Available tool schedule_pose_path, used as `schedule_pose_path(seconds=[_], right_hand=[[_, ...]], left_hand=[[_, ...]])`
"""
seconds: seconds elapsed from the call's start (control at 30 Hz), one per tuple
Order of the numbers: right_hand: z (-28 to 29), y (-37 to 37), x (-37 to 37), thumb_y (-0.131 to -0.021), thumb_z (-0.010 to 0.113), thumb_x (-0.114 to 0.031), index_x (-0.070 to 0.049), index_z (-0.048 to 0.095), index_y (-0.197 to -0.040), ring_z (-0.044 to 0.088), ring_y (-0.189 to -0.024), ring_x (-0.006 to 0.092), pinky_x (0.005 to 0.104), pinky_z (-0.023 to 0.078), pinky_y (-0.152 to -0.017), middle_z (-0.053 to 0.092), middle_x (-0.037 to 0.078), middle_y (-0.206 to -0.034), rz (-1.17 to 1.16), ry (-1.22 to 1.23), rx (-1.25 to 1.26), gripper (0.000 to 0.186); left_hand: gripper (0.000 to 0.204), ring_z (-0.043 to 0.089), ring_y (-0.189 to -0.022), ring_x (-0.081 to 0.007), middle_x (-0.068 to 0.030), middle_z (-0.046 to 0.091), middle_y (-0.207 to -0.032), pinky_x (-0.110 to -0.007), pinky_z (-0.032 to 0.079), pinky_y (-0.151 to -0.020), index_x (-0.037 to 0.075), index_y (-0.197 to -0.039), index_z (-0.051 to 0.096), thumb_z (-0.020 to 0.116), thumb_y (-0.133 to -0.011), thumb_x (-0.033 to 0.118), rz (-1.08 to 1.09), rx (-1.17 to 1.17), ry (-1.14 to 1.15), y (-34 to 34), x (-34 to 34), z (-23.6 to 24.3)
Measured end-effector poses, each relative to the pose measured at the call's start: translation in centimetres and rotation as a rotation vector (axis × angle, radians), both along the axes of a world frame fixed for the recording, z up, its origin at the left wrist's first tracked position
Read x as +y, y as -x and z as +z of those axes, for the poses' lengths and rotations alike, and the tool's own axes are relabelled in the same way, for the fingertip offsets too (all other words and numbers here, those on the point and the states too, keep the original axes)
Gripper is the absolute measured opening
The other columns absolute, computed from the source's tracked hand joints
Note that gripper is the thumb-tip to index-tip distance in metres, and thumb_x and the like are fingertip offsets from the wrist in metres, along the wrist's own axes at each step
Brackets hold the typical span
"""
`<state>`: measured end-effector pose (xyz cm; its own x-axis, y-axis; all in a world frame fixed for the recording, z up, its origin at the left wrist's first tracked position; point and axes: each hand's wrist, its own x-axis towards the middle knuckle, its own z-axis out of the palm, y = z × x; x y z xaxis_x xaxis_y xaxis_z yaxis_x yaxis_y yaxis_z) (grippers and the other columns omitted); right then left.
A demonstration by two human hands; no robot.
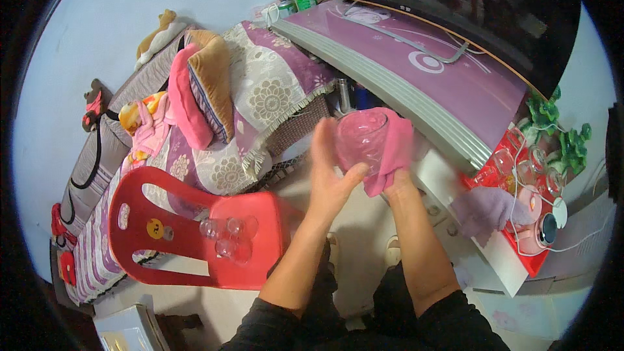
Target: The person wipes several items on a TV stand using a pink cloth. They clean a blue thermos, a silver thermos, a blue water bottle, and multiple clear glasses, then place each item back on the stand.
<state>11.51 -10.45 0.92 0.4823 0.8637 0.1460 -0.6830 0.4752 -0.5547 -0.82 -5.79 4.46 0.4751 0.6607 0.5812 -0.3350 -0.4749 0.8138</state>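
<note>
In front of my body, my left hand [329,172] cups the side of a clear glass vessel [361,135], fingers along its left side and thumb below. A pink cloth [396,146] lies against the glass's right side. My right hand [398,182] holds this cloth from below; its fingers are mostly hidden by the folds. The cloth and the glass are a little blurred. To the left, several small clear glasses [227,239] rest on the seat of a red plastic chair [260,266].
A purple-topped stand [422,52] carries a large TV [455,0]. At right, a red surface [536,263] bears more glasses [504,159], a pink kettle-like vessel [534,237] and a white cord; a purple towel [484,208] hangs nearby. A covered sofa [227,172] with cushions stands left.
</note>
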Motion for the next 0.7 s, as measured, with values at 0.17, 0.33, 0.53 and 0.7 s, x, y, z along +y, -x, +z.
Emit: schedule_pose_path(seconds=[0.17,0.33,0.53,0.7], right_hand=[[2.4,0.8,0.0,-0.079,0.061,-0.025,-0.003,0.048,-0.110,0.055,-0.097,0.0169,0.0329,0.048,-0.083,0.055,0.010,-0.110,-0.131,0.002,-0.379,0.041],[4.6,1.3,0.1,-0.075,0.067,-0.020,-0.001,0.048,-0.096,0.055,-0.090,0.0127,0.0300,0.048,-0.080,0.057,0.010,-0.104,-0.427,0.287,-0.680,0.034],[2.4,0.1,0.5,-0.082,0.059,-0.020,-0.002,0.050,-0.092,0.057,-0.087,0.0140,0.0269,0.048,-0.077,0.060,0.009,-0.097,-0.442,0.388,-0.888,0.022],[1.1,-0.3,1.3,-0.088,0.049,-0.028,-0.002,0.053,-0.095,0.056,-0.090,0.0175,0.0283,0.047,-0.077,0.058,0.008,-0.100,-0.123,0.039,-0.308,0.027]], left_hand=[[0.098,0.026,-0.130,-0.0307,-0.0228,0.025,-0.139,-0.041,0.021,-0.106,0.001,-0.137,0.012,0.075,-0.068,0.030,-0.153,-0.102,0.148,-1.3,0.5,-1.1],[0.100,0.025,-0.131,-0.0300,-0.0199,0.024,-0.140,-0.041,0.021,-0.107,0.002,-0.137,0.015,0.078,-0.064,0.030,-0.193,-0.106,-0.133,-0.8,0.5,-1.0],[0.104,0.022,-0.133,-0.0299,-0.0187,0.022,-0.142,-0.041,0.019,-0.109,0.004,-0.137,0.015,0.082,-0.060,0.026,-0.276,-0.062,-0.195,-0.1,-1.1,-0.7],[0.101,0.022,-0.132,-0.0299,-0.0182,0.021,-0.142,-0.040,0.019,-0.108,0.004,-0.137,0.015,0.080,-0.063,0.022,-0.233,-0.038,-0.161,-0.6,-0.8,-1.0]])
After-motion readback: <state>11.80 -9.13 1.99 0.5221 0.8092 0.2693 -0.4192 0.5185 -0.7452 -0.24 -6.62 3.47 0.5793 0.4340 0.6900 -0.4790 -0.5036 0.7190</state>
